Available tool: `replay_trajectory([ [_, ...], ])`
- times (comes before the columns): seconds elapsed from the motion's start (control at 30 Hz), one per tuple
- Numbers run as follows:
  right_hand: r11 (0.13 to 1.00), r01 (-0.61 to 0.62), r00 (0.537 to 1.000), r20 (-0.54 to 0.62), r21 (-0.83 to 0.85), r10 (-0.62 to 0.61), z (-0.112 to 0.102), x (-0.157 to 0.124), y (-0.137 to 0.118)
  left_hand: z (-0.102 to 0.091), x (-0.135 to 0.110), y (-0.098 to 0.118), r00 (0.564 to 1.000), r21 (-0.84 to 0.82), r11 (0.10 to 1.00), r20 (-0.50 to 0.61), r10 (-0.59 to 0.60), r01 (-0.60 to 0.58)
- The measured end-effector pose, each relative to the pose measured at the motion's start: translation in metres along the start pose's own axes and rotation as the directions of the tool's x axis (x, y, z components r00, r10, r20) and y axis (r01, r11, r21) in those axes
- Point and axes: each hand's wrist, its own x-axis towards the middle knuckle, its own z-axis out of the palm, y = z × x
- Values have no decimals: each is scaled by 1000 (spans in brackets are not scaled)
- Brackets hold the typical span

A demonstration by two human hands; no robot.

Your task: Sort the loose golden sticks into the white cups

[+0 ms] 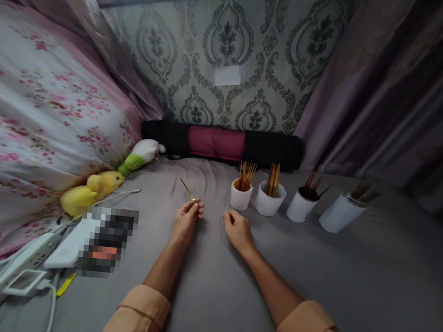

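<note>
My left hand (187,220) is closed around a thin, pointed stick (187,188), gold near the fingers and dark toward its tip, which points up and left. To its right, my right hand (238,229) is held low over the grey sheet, fingers curled and pinched together. What they hold, if anything, I cannot make out. Just beyond that hand stand a small white cup (240,196) and a wider white cup (268,202), both with several thin orange-brown sticks upright inside. The lower ends of those sticks are hidden.
Farther right are a white can (300,207) and a taller white can (340,214) with dark sticks. A black and maroon roll (216,143) lies against the wall. Left are plush toys (81,194), a white power bank (71,243), a power strip (18,277) and cables.
</note>
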Motion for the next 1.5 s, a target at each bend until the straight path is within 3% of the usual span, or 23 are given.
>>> replay_trajectory([
  [0.5, 992, -20, 999, 38, 122, 15, 0, 2, 3, 11, -31, -7, 997, 144, 988, 59, 41, -49],
  [0.73, 972, -60, 996, 76, 228, 44, -1, 3, 2, 8, -42, -14, 991, 327, 935, 71, 117, -134],
  [0.9, 941, -77, 993, 106, 329, 44, -4, 4, -1, 9, -49, -13, 967, 496, 829, 125, 224, -256],
  [1.07, 910, -76, 991, 131, 407, 24, -6, 4, -6, 11, -54, -13, 916, 580, 709, 236, 325, -401],
  [1.5, 824, -92, 990, 142, 559, 13, -18, 7, -15, 5, -57, -16, 785, 687, 390, 471, 403, -613],
])
